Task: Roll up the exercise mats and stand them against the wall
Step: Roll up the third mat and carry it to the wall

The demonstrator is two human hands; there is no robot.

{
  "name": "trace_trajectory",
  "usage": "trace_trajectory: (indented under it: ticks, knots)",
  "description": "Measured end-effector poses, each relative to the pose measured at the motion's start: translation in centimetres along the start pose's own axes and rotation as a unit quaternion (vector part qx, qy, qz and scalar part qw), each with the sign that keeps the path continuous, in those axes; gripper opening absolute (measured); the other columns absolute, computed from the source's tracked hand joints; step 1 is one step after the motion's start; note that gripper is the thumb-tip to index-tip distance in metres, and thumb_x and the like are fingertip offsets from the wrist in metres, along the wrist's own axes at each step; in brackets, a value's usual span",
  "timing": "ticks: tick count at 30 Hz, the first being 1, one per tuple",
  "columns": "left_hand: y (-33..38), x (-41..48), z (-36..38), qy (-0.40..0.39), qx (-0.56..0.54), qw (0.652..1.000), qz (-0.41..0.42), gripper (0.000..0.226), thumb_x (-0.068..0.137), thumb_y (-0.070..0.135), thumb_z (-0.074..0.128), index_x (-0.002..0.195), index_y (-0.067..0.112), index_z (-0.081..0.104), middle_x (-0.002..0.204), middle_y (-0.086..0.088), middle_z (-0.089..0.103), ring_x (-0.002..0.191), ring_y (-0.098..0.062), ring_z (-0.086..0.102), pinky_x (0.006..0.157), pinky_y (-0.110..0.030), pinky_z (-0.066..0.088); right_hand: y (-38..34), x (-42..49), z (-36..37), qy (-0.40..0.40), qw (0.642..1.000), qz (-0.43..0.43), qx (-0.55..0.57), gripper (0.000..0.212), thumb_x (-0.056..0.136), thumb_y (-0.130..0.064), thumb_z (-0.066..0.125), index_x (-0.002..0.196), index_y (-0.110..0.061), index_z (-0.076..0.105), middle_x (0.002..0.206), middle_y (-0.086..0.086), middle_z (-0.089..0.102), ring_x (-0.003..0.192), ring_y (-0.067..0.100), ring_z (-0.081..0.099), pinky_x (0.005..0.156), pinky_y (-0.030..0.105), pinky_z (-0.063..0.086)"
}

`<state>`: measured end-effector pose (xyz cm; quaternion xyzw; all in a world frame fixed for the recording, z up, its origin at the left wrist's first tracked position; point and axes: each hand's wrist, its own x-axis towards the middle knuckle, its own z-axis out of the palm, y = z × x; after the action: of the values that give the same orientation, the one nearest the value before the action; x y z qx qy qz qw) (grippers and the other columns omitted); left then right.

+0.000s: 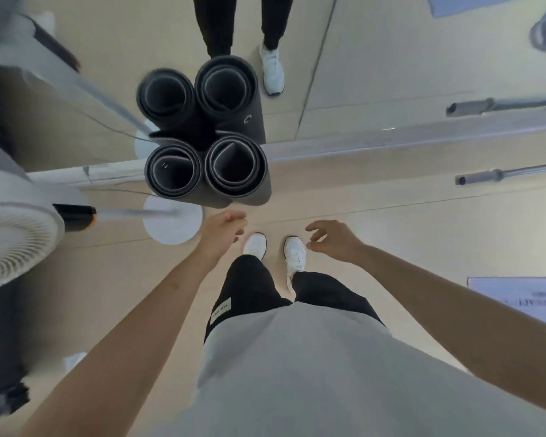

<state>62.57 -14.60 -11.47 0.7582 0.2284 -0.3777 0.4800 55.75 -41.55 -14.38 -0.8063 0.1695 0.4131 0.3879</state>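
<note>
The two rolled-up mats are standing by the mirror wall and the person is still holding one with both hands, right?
Not quite. The head view shows both rolled mats standing at the mirror wall, but the left hand and right hand are open and empty, apart from them.

Two rolled mats (207, 171) upright, hands (224, 227) empty

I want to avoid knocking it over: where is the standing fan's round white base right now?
In the head view, the fan base sits on the floor left of centre, just in front of the left rolled mat and beside the left hand.
</note>
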Motion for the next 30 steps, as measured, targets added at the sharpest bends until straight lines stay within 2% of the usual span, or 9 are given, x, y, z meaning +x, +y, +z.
trace_trajectory:
  ticks: [3, 7, 10, 12, 14, 18, 22, 25, 30]
  knots:
    - [1.3, -3.2, 1.8, -0.043, 0.018, 0.998, 0.033, 0.018, 0.102, 0.011, 0.061, 0.115, 0.012, 0.073, 0.109, -0.004, 0.074, 0.102, -0.024, 0.069, 0.093, -0.036, 0.054, 2.5, -4.4, 0.0, 0.044, 0.998, 0.026, 0.028, 0.041, 0.091, -0.028, 0.077, 0.130, -0.022, 0.067, 0.104, -0.002, 0.074, 0.092, 0.017, 0.067, 0.094, 0.035, 0.054]
    - [2.3, -5.7, 4.4, -0.145, 0.093, 0.982, 0.079, 0.018, 0.100, 0.008, 0.061, 0.099, 0.018, 0.075, 0.098, 0.000, 0.075, 0.093, -0.020, 0.069, 0.082, -0.028, 0.054, 4.9, -10.1, 0.9, 0.150, 0.976, 0.081, 0.138, 0.035, 0.091, -0.028, 0.076, 0.126, -0.025, 0.069, 0.093, -0.007, 0.074, 0.086, 0.013, 0.067, 0.082, 0.030, 0.052]
    - [2.9, -7.0, 6.4, -0.241, 0.191, 0.944, 0.118, 0.019, 0.100, 0.009, 0.062, 0.096, 0.022, 0.076, 0.104, -0.003, 0.077, 0.096, -0.021, 0.071, 0.082, -0.029, 0.056, 5.8, -14.7, 3.3, 0.266, 0.910, 0.124, 0.293, 0.029, 0.089, -0.024, 0.079, 0.117, -0.026, 0.072, 0.092, -0.001, 0.076, 0.075, 0.012, 0.064, 0.073, 0.026, 0.048]
    - [3.3, -7.5, 7.8, -0.289, 0.257, 0.910, 0.146, 0.020, 0.099, 0.012, 0.064, 0.093, 0.027, 0.076, 0.105, -0.003, 0.078, 0.099, -0.022, 0.071, 0.089, -0.038, 0.056, 6.2, -17.7, 5.9, 0.332, 0.854, 0.141, 0.376, 0.027, 0.085, -0.025, 0.080, 0.112, -0.029, 0.074, 0.091, 0.001, 0.078, 0.077, 0.015, 0.068, 0.076, 0.032, 0.052]
    - [3.6, -7.8, 9.3, -0.324, 0.304, 0.879, 0.172, 0.020, 0.098, 0.013, 0.066, 0.091, 0.030, 0.075, 0.104, 0.000, 0.078, 0.099, -0.021, 0.071, 0.092, -0.039, 0.056, 6.1, -20.5, 8.7, 0.372, 0.811, 0.152, 0.425, 0.027, 0.085, -0.023, 0.078, 0.110, -0.031, 0.074, 0.091, -0.001, 0.078, 0.077, 0.013, 0.067, 0.077, 0.031, 0.053]
    - [3.5, -10.1, 13.3, -0.370, 0.357, 0.830, 0.217, 0.020, 0.098, 0.012, 0.066, 0.091, 0.028, 0.076, 0.098, 0.002, 0.078, 0.095, -0.019, 0.071, 0.090, -0.035, 0.054, 5.8, -26.0, 14.0, 0.439, 0.739, 0.175, 0.480, 0.028, 0.089, -0.018, 0.076, 0.116, -0.025, 0.074, 0.094, -0.001, 0.078, 0.076, 0.008, 0.068, 0.070, 0.019, 0.047]
    - [1.6, -14.8, 17.4, -0.424, 0.396, 0.779, 0.236, 0.017, 0.098, 0.009, 0.064, 0.095, 0.021, 0.076, 0.100, -0.003, 0.078, 0.088, -0.018, 0.069, 0.083, -0.032, 0.052, 6.2, -31.3, 18.9, 0.501, 0.671, 0.191, 0.512, 0.027, 0.090, -0.019, 0.076, 0.116, -0.026, 0.073, 0.092, -0.008, 0.077, 0.074, -0.001, 0.068, 0.068, 0.015, 0.047]
    - [-1.5, -19.5, 20.5, -0.467, 0.435, 0.728, 0.251, 0.016, 0.098, 0.007, 0.064, 0.096, 0.017, 0.077, 0.101, -0.008, 0.078, 0.086, -0.018, 0.069, 0.080, -0.031, 0.051, 7.2, -35.5, 23.4, 0.546, 0.609, 0.209, 0.537, 0.026, 0.091, -0.020, 0.076, 0.115, -0.030, 0.073, 0.093, -0.010, 0.077, 0.077, 0.001, 0.070, 0.065, 0.010, 0.047]
    - [-9.0, -28.2, 25.6, -0.529, 0.490, 0.634, 0.279, 0.016, 0.097, 0.009, 0.065, 0.095, 0.018, 0.078, 0.099, -0.005, 0.079, 0.085, -0.016, 0.069, 0.079, -0.030, 0.052, 9.9, -42.1, 33.0, 0.607, 0.507, 0.233, 0.566, 0.025, 0.091, -0.018, 0.076, 0.111, -0.031, 0.073, 0.091, -0.011, 0.077, 0.074, -0.002, 0.069, 0.067, 0.009, 0.048]
